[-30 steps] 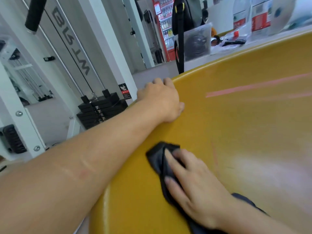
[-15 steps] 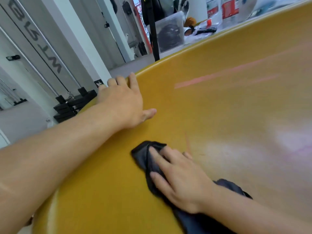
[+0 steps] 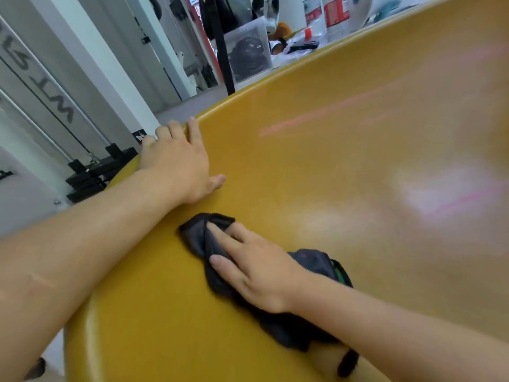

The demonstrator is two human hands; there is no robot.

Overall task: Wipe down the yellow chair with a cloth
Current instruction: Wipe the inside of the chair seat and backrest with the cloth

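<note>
Right grip [image 3: 259, 268]: released, fingers straight and pressed flat on a bunched dark cloth [image 3: 198, 235], which lies on the near left part of the yellow chair [image 3: 330, 188], just inside its rim; the rest of the cloth trails back under the palm and wrist. Left grip [image 3: 176, 164]: braced on the rim just beyond the cloth, fingers hooked over the edge, thumb spread on the shell. Step in hand, by my judgement: wiping the shell, with only the near left section covered. The next move calls for even downward pressure and a sweep toward the wide glossy area to the right, the left grip steadying the chair. Surface: smooth, curved, reflective, with faint pink streaks. Room: a weight stack [image 3: 91, 175] stands left of the chair, and a clear plastic box [image 3: 248, 53] and bottles [image 3: 333, 9] behind it.
</note>
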